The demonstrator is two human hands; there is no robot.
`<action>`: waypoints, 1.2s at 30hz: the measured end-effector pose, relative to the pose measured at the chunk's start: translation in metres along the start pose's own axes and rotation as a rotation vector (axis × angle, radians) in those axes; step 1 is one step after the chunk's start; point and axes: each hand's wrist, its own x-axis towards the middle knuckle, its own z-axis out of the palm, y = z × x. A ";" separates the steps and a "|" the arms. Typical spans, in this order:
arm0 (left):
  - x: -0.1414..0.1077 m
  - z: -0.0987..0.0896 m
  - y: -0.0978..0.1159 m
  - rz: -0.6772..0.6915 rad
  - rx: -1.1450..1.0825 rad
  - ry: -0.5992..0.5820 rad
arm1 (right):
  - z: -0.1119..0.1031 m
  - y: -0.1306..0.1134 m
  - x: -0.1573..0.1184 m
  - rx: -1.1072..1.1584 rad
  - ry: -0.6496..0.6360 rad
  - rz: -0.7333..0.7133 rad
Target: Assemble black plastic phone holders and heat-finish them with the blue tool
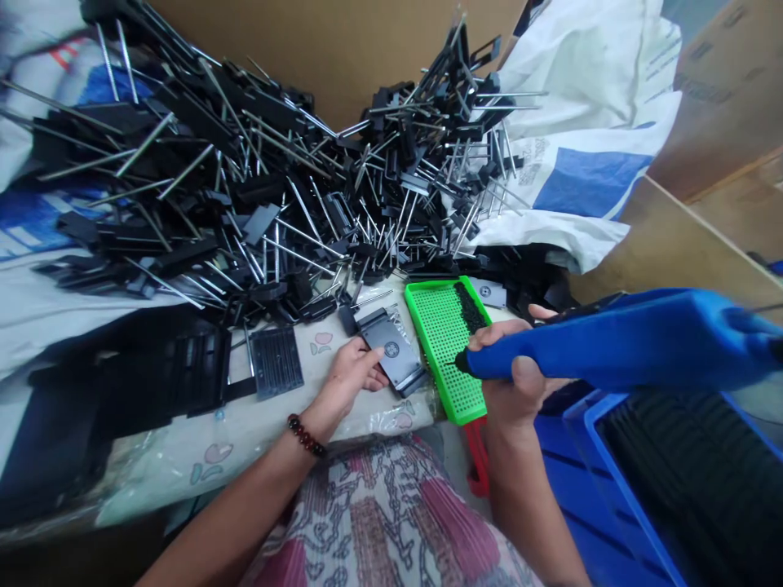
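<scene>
We record the right hand [519,399] clenching a blue handheld tool [612,342], tip just over a green perforated tray [444,334] beside it, while the left hand [346,375] lies open, fingertips on a black plate [400,359].

A bracelet of round, dark reddish-brown beads [306,435] circles the left wrist, around 7 o'clock in the view, just behind the bare left hand [348,377]. The right hand [510,367] is bare too. At 6 o'clock, a patterned garment [379,522] carries a grey, white and rose chain-like print
</scene>
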 end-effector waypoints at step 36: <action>0.005 -0.001 -0.011 0.062 -0.104 0.027 | 0.042 0.021 -0.032 0.094 -0.270 0.152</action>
